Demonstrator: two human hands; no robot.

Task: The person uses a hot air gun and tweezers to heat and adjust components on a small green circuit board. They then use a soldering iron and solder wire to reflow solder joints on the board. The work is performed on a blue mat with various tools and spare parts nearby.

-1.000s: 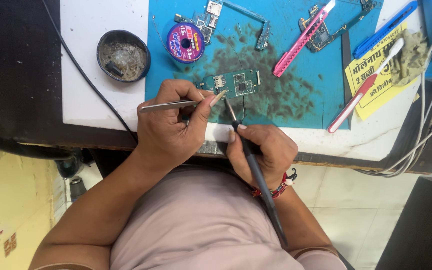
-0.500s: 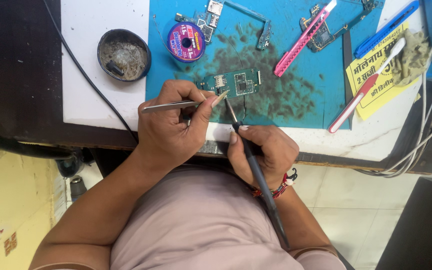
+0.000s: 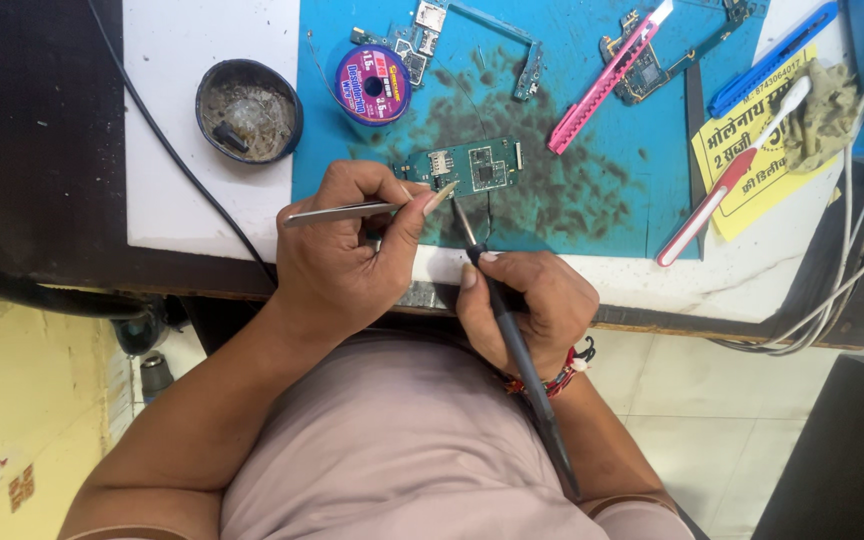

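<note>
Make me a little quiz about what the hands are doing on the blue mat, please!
1. True or false: the left hand holds metal tweezers.
2. What does the right hand hold? A) a pink cutter B) a dark soldering iron C) a toothbrush
3. Fill in: the tips of both tools meet at the edge of the green ____ on the blue mat.

Key
1. True.
2. B, the soldering iron; the pink cutter lies untouched farther up the mat.
3. Circuit board.
</note>
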